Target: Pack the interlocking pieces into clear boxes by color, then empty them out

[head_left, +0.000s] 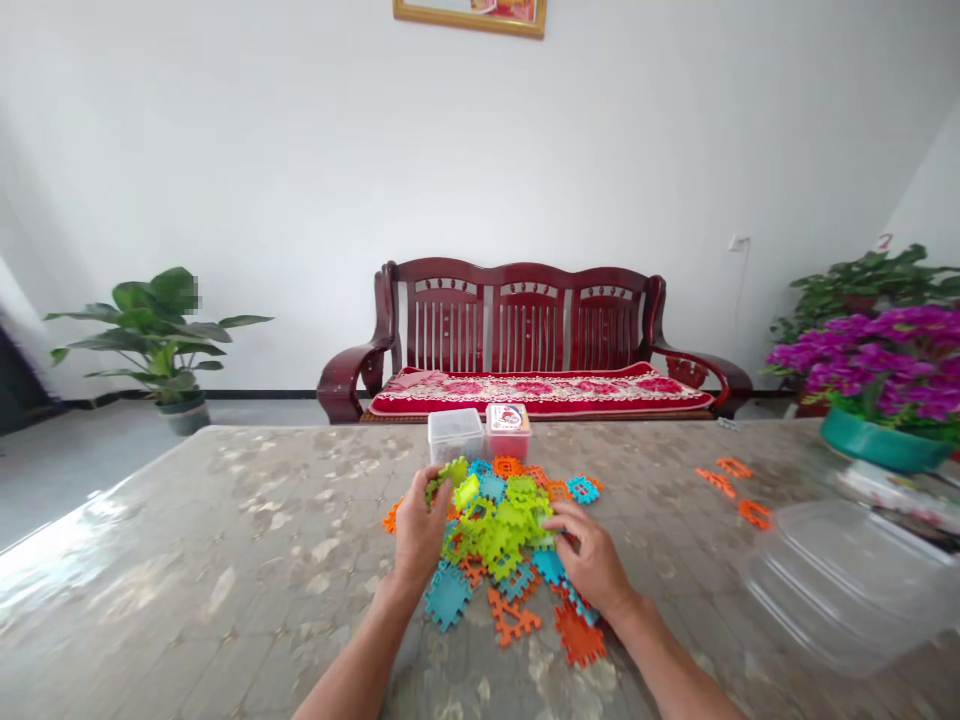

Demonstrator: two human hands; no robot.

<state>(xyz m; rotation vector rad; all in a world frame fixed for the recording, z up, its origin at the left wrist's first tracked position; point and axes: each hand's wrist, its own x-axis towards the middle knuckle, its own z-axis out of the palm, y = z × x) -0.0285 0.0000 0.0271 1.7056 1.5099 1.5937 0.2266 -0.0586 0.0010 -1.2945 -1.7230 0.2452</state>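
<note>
A pile of notched plastic pieces lies on the patterned table (225, 560), with lime green pieces (510, 525) on top and blue pieces (448, 596) and orange pieces (580, 635) around and beneath them. My left hand (421, 520) is at the pile's left side, its thumb and fingers closed on a green piece (453, 472) that is partly hidden by them. At the right side of the pile is my right hand (589, 555), fingers bent and apart, the fingertips against the edge of the green pieces. It shows nothing gripped.
Behind the pile stand a clear plastic box (456, 436) and a smaller box with a red lower part (508, 432). Loose orange pieces (754, 514), a clear plastic container (847, 580) and purple flowers in a teal pot (885, 442) are at the right. A wooden bench (525, 325) stands beyond.
</note>
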